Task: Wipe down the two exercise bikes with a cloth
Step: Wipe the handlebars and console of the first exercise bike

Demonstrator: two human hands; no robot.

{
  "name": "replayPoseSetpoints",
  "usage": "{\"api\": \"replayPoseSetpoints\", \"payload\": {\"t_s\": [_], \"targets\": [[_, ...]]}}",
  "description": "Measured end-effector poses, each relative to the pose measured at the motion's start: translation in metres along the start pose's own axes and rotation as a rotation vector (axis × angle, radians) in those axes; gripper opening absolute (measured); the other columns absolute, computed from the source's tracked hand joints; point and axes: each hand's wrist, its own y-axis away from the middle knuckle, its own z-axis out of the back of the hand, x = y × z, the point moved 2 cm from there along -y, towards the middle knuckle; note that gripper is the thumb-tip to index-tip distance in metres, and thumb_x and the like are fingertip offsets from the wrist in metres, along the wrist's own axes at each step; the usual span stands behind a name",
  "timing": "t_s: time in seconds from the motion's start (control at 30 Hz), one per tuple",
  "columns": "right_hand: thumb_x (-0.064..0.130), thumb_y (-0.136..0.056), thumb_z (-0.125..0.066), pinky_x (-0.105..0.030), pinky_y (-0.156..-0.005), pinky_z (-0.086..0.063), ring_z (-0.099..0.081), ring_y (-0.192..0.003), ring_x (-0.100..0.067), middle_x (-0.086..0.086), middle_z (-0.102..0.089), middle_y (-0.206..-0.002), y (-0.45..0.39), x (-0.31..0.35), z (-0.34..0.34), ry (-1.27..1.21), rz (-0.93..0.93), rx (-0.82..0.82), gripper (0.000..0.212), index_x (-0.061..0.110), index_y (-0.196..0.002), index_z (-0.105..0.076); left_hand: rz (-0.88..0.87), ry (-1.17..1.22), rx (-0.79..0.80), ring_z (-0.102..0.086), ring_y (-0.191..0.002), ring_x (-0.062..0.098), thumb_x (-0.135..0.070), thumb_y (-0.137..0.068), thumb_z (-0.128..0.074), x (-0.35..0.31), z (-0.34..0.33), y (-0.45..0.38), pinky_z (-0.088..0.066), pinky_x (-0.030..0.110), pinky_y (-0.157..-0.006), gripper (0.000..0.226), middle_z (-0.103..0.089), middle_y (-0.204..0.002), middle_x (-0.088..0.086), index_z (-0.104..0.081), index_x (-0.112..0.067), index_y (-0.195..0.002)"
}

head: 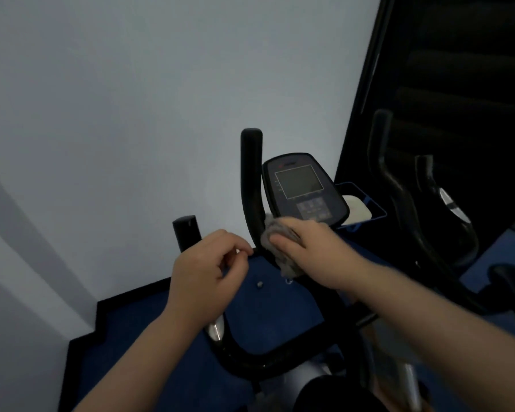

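A black exercise bike [252, 179] stands in front of me, with curved handlebars and a dark console [302, 188] carrying a grey screen. My right hand [306, 248] grips a crumpled grey cloth [275, 233] and presses it against the handlebar just below the console. My left hand [208, 272] hovers near the left handlebar grip [186, 233] with its fingers curled and nothing in them. A second black bike [405, 191] stands to the right, partly in shadow.
A pale wall fills the left and the back. The floor is blue carpet [149, 328] with a black skirting edge. A blue wire basket [361, 203] holding a white object sits behind the console. A dark wall panel rises at the right.
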Motion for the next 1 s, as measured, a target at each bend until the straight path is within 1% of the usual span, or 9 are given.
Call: {"api": "replayPoseSetpoints", "payload": {"t_s": [0.1,0.27,0.37,0.47,0.6,0.7,0.8,0.9,1.0], "targets": [[0.041,-0.093,-0.053,-0.031,-0.067,-0.046,-0.059,-0.070,-0.010,0.006,-0.063,-0.072,-0.003,-0.004,0.024,0.150,-0.024,0.227,0.025,0.022,-0.079,-0.061,-0.009,-0.059,0.003,-0.049,-0.056,0.007,-0.016,-0.083,-0.056,-0.001,-0.001,0.000,-0.036,0.014,-0.052,0.014,-0.052,-0.062,-0.012,-0.068,-0.023,-0.079],[0.042,-0.095,-0.048,-0.032,-0.084,-0.045,-0.058,-0.103,-0.024,-0.007,-0.063,-0.114,-0.018,0.019,-0.020,-0.121,-0.161,-0.148,0.040,0.025,-0.131,-0.045,-0.026,-0.101,0.026,-0.048,-0.054,0.008,-0.017,-0.083,-0.055,-0.003,-0.001,0.000,-0.039,0.020,-0.048,0.014,-0.051,-0.061,-0.011,-0.068,-0.021,-0.079],[0.042,-0.094,-0.050,-0.034,-0.078,-0.049,-0.062,-0.089,-0.018,-0.004,-0.068,-0.094,0.013,0.008,-0.021,0.003,-0.085,-0.179,0.029,0.022,-0.113,-0.058,-0.047,-0.078,0.023,-0.050,-0.056,0.011,-0.018,-0.083,-0.053,-0.002,0.000,-0.001,-0.039,0.023,-0.051,0.016,-0.054,-0.062,-0.009,-0.068,-0.020,-0.079],[0.041,-0.091,-0.057,-0.014,-0.058,-0.039,-0.055,-0.068,0.005,0.012,-0.059,-0.069,0.046,-0.011,-0.006,0.027,-0.087,-0.089,0.014,0.028,-0.085,-0.057,-0.038,-0.051,0.000,-0.051,-0.061,0.015,-0.017,-0.083,-0.052,0.001,0.000,-0.001,-0.040,0.024,-0.053,0.016,-0.053,-0.062,-0.008,-0.068,-0.020,-0.078],[0.048,-0.089,-0.055,-0.013,-0.053,-0.037,-0.053,-0.058,0.005,0.010,-0.057,-0.062,0.051,-0.032,0.014,0.120,-0.210,0.058,0.033,0.020,-0.074,-0.060,-0.006,-0.016,-0.015,-0.053,-0.064,0.015,-0.013,-0.081,-0.056,0.004,-0.002,-0.001,-0.039,0.019,-0.054,0.016,-0.054,-0.062,-0.011,-0.067,-0.023,-0.077],[0.047,-0.093,-0.050,-0.017,-0.067,-0.040,-0.058,-0.082,-0.004,0.010,-0.064,-0.082,0.033,-0.024,-0.002,-0.034,-0.248,-0.119,0.024,0.028,-0.085,-0.063,-0.024,-0.019,-0.020,-0.053,-0.064,0.014,-0.012,-0.080,-0.056,0.005,-0.003,0.000,-0.037,0.015,-0.055,0.016,-0.055,-0.064,-0.012,-0.068,-0.022,-0.078],[0.042,-0.094,-0.051,-0.022,-0.070,-0.041,-0.059,-0.079,-0.001,0.014,-0.065,-0.081,0.056,-0.021,-0.028,-0.172,-0.249,-0.360,0.011,0.038,-0.088,-0.059,-0.020,-0.027,-0.028,-0.053,-0.065,0.013,-0.012,-0.080,-0.057,0.005,-0.003,0.000,-0.036,0.012,-0.055,0.016,-0.054,-0.063,-0.012,-0.068,-0.023,-0.078],[0.037,-0.091,-0.056,-0.008,-0.065,-0.039,-0.057,-0.077,0.008,0.020,-0.062,-0.079,0.105,-0.026,-0.032,-0.085,-0.216,-0.361,0.006,0.040,-0.096,-0.055,-0.012,-0.029,-0.031,-0.053,-0.065,0.014,-0.012,-0.080,-0.057,0.004,-0.003,0.000,-0.037,0.014,-0.055,0.015,-0.054,-0.063,-0.012,-0.068,-0.023,-0.078],[0.039,-0.091,-0.056,-0.016,-0.068,-0.038,-0.059,-0.087,-0.003,0.010,-0.065,-0.093,0.105,-0.026,-0.025,0.026,-0.197,-0.289,0.025,0.028,-0.114,-0.056,-0.001,-0.026,-0.025,-0.052,-0.066,0.017,-0.013,-0.080,-0.057,0.003,-0.003,0.000,-0.038,0.018,-0.054,0.015,-0.054,-0.062,-0.010,-0.068,-0.023,-0.078]]}}
